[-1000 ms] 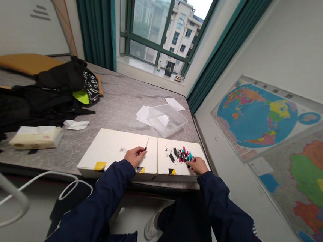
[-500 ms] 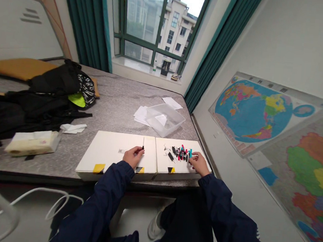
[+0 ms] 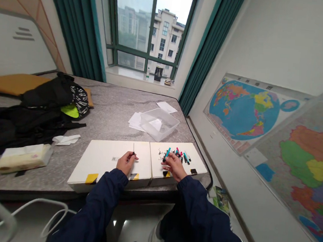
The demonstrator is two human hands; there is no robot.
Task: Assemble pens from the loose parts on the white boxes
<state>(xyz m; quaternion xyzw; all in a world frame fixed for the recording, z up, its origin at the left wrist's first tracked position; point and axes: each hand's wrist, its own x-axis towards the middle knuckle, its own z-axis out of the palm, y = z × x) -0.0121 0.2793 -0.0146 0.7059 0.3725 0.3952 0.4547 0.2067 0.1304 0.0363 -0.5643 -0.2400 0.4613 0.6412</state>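
Note:
My left hand (image 3: 125,163) is over the left white box (image 3: 97,160), its fingertips pinched on a slim pen refill (image 3: 133,153) with a dark end and a thin pale shaft pointing up. Most of its lower end is hidden by the fingers. Above the right white box (image 3: 196,158), my right hand (image 3: 176,168) grips a teal pen piece (image 3: 168,152) between thumb and fingers, tilted upward. Whether it is a cap or a barrel, I cannot tell. Just beyond that hand, black, red and teal pen parts (image 3: 185,157) lie scattered on the box, partly covered by the fingers.
A clear plastic bin (image 3: 159,125) stands behind the boxes, with white papers (image 3: 136,121) beside it. To the left are a tissue pack (image 3: 24,158), a crumpled tissue (image 3: 66,139) and a black bag (image 3: 48,92). A wall with maps (image 3: 244,105) borders the right side.
My right hand has moved left across the pen parts and now has the teal piece raised in its fingers. The left hand keeps its pinch on the refill. The camera view has shifted somewhat.

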